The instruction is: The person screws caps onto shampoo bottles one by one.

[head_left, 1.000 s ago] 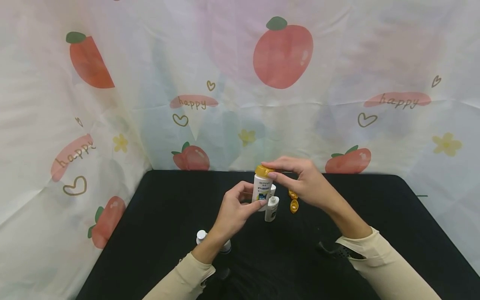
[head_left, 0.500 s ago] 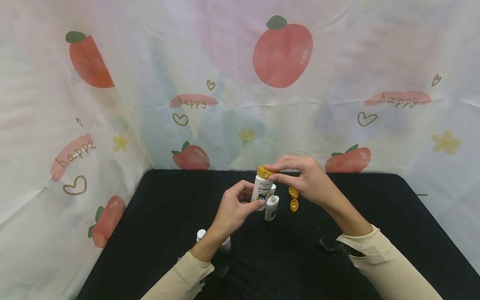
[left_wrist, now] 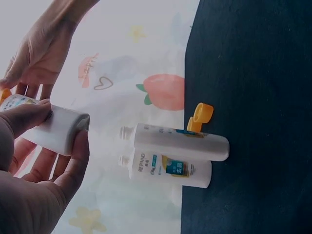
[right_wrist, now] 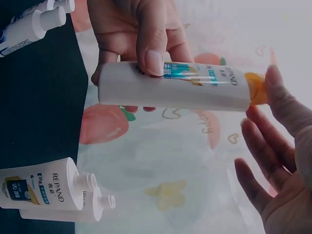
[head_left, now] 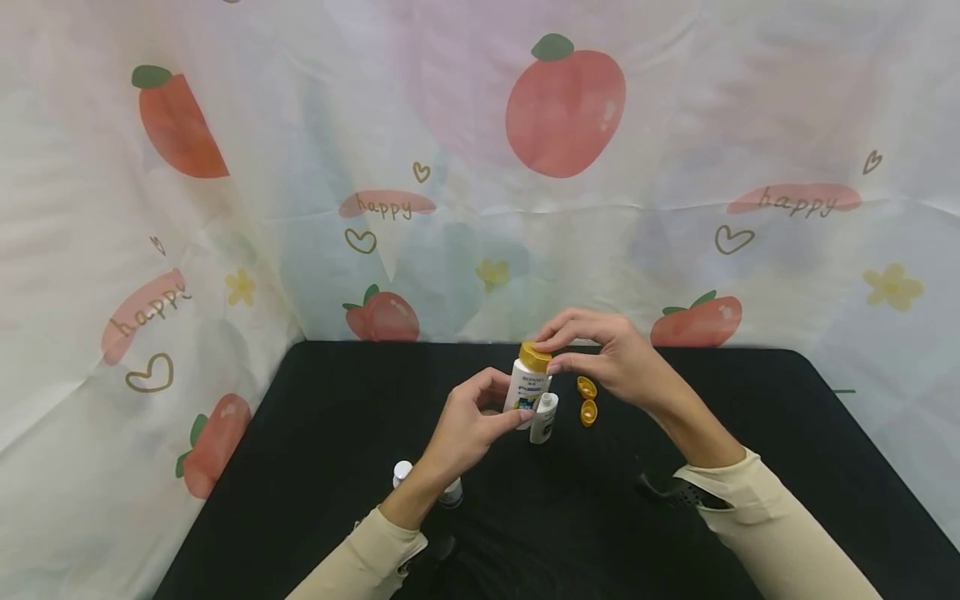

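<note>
In the head view my left hand (head_left: 472, 421) grips a white shampoo-style bottle (head_left: 525, 385) by its lower body, raised above the black table. In the right wrist view the left thumb lies over the bottle's (right_wrist: 175, 85) blue-and-gold label. My right hand (head_left: 607, 354) has thumb and forefinger at the bottle's yellow cap (head_left: 535, 357), pinching it while the other fingers stay spread. Beside the held bottle stand two white bottles with bare necks, a nearer one (left_wrist: 170, 168) and another (left_wrist: 180, 139) behind it in the left wrist view.
Two yellow caps, a farther one (head_left: 587, 387) and a nearer one (head_left: 588, 412), lie on the black table (head_left: 720, 417) to the right. White-capped bottles (head_left: 402, 472) stand partly behind my left forearm. A fruit-printed curtain (head_left: 480, 167) rises beyond the table.
The held bottle has shifted slightly right and down, now covering the farther uncapped bottle in the head view. My right fingers have shifted on the cap and look a little wider apart.
</note>
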`<state>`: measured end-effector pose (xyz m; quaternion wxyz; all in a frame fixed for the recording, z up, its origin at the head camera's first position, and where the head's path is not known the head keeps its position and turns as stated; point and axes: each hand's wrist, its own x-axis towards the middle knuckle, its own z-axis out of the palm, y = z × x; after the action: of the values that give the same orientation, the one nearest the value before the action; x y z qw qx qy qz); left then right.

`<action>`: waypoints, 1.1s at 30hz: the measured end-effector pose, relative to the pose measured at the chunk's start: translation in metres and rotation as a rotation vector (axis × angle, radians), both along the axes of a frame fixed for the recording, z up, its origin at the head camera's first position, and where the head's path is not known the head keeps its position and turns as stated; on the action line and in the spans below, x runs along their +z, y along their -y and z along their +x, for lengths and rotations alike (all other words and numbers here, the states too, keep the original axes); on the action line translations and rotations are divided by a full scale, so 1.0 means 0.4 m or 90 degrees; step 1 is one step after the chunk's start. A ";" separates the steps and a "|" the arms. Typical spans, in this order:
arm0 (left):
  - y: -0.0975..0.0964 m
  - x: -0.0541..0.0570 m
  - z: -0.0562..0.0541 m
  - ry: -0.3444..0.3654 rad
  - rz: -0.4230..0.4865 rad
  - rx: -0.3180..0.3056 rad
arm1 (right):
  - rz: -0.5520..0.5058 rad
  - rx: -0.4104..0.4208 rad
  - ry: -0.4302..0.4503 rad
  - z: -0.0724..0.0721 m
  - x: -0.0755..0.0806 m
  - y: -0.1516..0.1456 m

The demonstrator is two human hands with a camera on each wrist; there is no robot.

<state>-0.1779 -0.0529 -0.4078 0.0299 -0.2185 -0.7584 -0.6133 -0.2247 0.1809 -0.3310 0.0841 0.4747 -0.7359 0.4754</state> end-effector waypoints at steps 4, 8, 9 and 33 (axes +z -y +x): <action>-0.003 -0.001 0.002 -0.008 -0.002 -0.003 | -0.003 0.003 0.045 0.000 -0.005 0.011; -0.005 0.001 0.002 -0.008 0.011 0.003 | -0.018 -0.013 0.068 0.006 -0.009 0.024; -0.005 0.002 0.002 -0.009 0.013 0.004 | -0.022 -0.019 0.065 0.008 -0.009 0.026; 0.005 -0.004 -0.009 0.016 0.009 0.023 | 0.002 -0.051 -0.037 0.011 -0.003 0.010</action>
<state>-0.1815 -0.0550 -0.4094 0.0334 -0.1970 -0.7581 -0.6208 -0.2204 0.1767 -0.3324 0.1234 0.4588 -0.7523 0.4565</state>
